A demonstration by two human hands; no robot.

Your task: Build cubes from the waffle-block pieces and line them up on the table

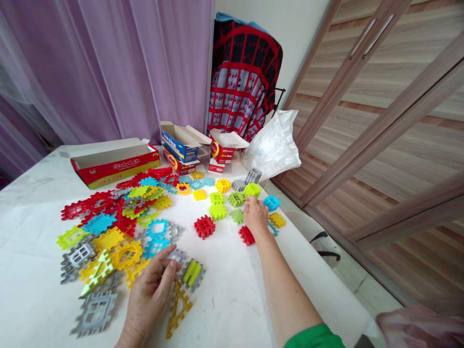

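My left hand point(154, 287) hovers at the near middle of the table, thumb and fingers apart, with nothing seen between them. Just beyond its fingertips lies a grey toothed building piece with a lime green double bar point(192, 273) on it. A mustard triangular lattice piece point(179, 309) rests beside this hand. My right hand point(256, 215) reaches forward, its fingers bent against a stack of lime green building pieces point(252, 190); the fingertips are partly hidden. Near its wrist is a red stack point(247, 235). Green stacks point(217, 211) and a red block point(205, 226) stand left of it.
A heap of mixed interlocking pieces point(108, 238) spreads over the left side. Behind stand a long red box point(116, 166), a blue box point(179, 145), a small red box point(223, 150) and a white plastic bag point(273, 145). The table's right edge runs beside my right arm.
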